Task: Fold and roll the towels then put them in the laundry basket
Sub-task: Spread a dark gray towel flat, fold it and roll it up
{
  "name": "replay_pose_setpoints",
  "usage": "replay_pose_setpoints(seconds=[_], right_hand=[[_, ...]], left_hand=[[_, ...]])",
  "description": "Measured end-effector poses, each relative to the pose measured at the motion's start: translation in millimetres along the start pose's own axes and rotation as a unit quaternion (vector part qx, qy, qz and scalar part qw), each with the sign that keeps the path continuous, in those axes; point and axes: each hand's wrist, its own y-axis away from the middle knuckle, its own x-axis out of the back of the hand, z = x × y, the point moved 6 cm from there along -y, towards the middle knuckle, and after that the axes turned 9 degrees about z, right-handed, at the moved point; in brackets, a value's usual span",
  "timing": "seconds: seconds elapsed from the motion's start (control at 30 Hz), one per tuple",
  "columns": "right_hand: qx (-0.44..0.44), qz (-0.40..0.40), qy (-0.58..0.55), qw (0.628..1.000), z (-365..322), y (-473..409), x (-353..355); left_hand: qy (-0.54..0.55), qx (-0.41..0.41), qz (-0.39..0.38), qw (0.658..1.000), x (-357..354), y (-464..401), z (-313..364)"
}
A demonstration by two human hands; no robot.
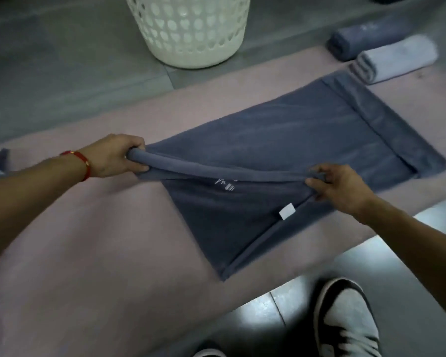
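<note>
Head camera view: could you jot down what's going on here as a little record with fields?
surface: pink mat on a grey floor
spread towel: dark blue towel, near edge rolled into a thin tube
left hand: grips the roll's left end
right hand: fingers pinch the roll's right end
finished: dark rolled towel and pale rolled towel, lying outside the basket
basket: white laundry basket, beyond the mat

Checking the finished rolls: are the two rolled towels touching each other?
Cannot tell. In the head view the dark rolled towel lies right behind the light rolled towel, hiding any gap.
</note>
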Motion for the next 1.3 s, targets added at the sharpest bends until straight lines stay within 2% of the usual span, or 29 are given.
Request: replay_pose_setpoints(seconds=[0.1,0.2,0.33,0.43,0.5,0.57,0.73,0.83,1.07,1.17,1.3], right_hand=[[-0.041,0.089,-0.014,0.995,45,-7,51],[-0.087,0.159,-0.076,0.98,71,-7,91],[-0.138,0.258,-0.147,0.945,101,-16,134],[-0.143,0.337,-0.057,0.929,124,-27,165],[-0.143,0.376,-0.008,0.915,136,-35,182],[-0.152,0.412,0.011,0.898,154,-47,193],[-0.222,0.472,0.035,0.853,204,-74,187],[-0.227,0.512,0.07,0.825,213,-78,182],[-0.231,0.565,0.038,0.791,219,-78,189],[-0.237,0.567,0.051,0.787,217,-79,188],[-0.244,0.56,0.057,0.789,216,-81,188]], left_hand=[[0.128,-0.018,0.047,0.991,7,-59,56],[0.282,-0.05,0.045,0.957,5,-110,131],[0.32,-0.086,0.138,0.933,6,-188,222],[0.301,-0.086,0.175,0.933,-4,-254,272],[0.248,-0.103,0.193,0.944,-16,-292,308],[0.199,-0.118,0.214,0.949,-28,-328,340],[0.12,-0.072,0.236,0.962,-62,-407,379],[0.074,-0.058,0.24,0.966,-83,-433,393],[0.141,-0.014,0.214,0.966,-111,-476,408],[0.11,0.002,0.194,0.975,-124,-470,411],[0.074,-0.025,0.154,0.985,-124,-479,420]])
